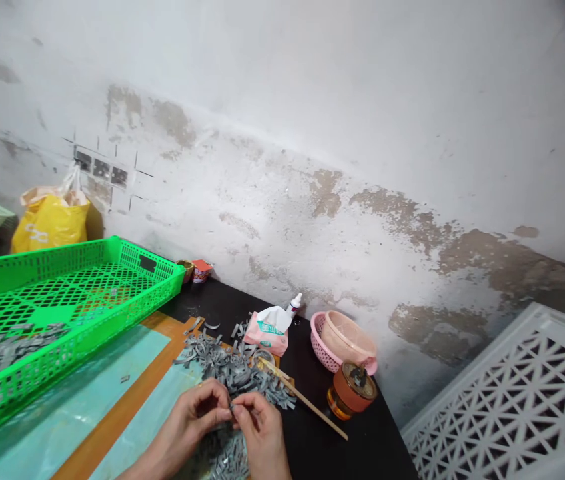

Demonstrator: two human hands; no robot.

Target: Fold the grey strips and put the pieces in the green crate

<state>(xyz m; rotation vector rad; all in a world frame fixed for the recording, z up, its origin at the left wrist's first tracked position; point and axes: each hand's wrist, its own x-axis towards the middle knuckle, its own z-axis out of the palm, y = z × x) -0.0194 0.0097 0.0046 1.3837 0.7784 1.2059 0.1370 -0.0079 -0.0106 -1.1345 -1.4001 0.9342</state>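
Observation:
My left hand [202, 410] and my right hand [260, 421] meet at the lower middle, with thumb and forefinger of each pinched together. Between the fingertips shows a small dark grey strip [231, 405]; most of it is covered by the fingers, and both hands grip it. Just beyond the hands lies a loose heap of grey strips [242, 373]. Nearer to me, partly under the hands, is a second pile of small grey pieces [227, 455]. A wooden stick [320, 411] slants across the right side of the heap.
To the left stands a green mesh crate [87, 333] holding grey pieces. A pink tissue pack [267, 333], a small white bottle [294, 304], pink baskets [326, 343] and an amber jar [352, 392] line the back. At right leans a white lattice crate [507, 400]; a yellow bag [52, 223] sits far left.

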